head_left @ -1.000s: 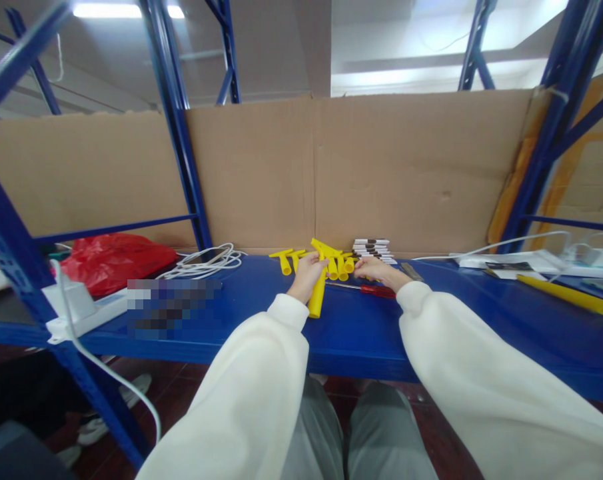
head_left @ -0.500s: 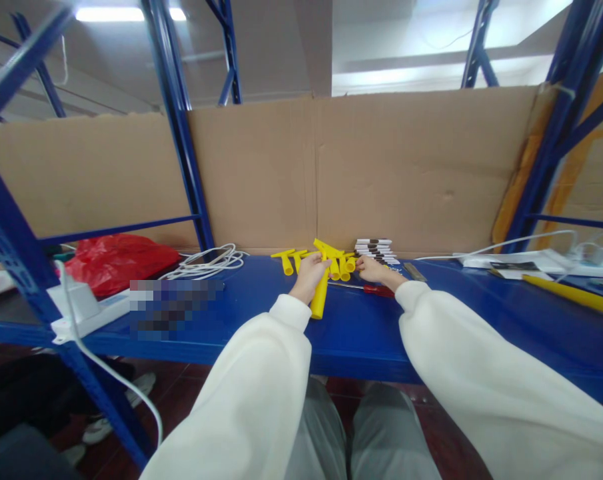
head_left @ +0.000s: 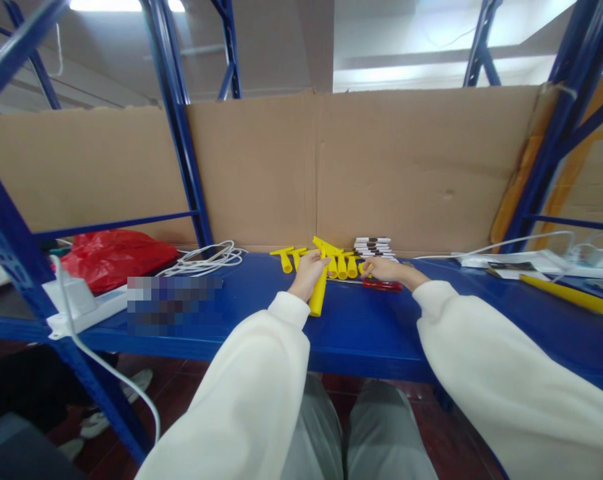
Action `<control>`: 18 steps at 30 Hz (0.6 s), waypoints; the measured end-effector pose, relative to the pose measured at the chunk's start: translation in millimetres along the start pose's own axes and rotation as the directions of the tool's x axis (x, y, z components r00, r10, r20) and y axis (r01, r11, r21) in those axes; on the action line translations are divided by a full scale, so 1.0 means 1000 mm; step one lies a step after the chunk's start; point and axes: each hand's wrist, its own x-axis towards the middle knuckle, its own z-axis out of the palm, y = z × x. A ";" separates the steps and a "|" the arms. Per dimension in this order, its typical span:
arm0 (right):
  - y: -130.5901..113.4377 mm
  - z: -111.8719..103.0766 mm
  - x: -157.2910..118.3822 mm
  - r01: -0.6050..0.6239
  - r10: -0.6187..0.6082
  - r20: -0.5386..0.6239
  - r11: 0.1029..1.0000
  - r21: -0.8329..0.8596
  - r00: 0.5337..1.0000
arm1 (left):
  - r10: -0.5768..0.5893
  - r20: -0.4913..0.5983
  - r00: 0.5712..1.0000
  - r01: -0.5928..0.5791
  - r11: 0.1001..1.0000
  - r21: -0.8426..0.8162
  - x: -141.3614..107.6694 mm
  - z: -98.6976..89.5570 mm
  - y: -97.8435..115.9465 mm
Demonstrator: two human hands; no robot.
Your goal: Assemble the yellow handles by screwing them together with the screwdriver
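Observation:
My left hand [head_left: 308, 272] is wrapped round a yellow T-shaped tool [head_left: 318, 293], its thick handle pointing down toward me and its flat head up at the back. Several similar yellow tools [head_left: 352, 268] lie in a row on the blue shelf behind and on both sides of it. My right hand [head_left: 381, 268] is closed at the right end of the row, its fingertips on a small yellow piece [head_left: 364, 269]. Just below that hand rests a screwdriver with a red handle [head_left: 382, 286]. A stack of white and dark packs [head_left: 374, 245] stands behind it.
On the left are a red plastic bag [head_left: 118, 257], a coiled white cable [head_left: 206, 259] and a white power strip [head_left: 94, 310]. A long yellow object [head_left: 571, 295] and white strips lie at the right. Cardboard [head_left: 381, 167] backs the shelf [head_left: 261, 300].
My right hand has moved slightly right, and the yellow tools by it now lie more evenly apart. More of the red handle shows. My left hand still holds its yellow tool.

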 end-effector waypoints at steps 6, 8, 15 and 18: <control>0.024 -0.023 -0.026 -0.092 0.092 -0.008 0.996 0.010 0.996 | 0.007 0.011 1.000 -0.008 0.999 0.050 0.002 -0.003 -0.001; 0.031 -0.025 -0.030 -0.115 0.116 -0.024 0.993 0.022 0.993 | 0.007 0.012 1.000 -0.008 0.998 0.064 0.004 -0.004 -0.002; 0.053 -0.024 -0.033 -0.111 0.110 -0.121 0.994 -0.002 0.987 | 0.015 0.037 0.999 -0.017 0.999 0.050 0.004 -0.004 -0.002; 0.063 -0.023 -0.032 -0.110 0.111 -0.139 0.994 0.015 0.984 | 0.009 0.041 0.999 -0.012 0.996 0.085 0.003 -0.005 -0.002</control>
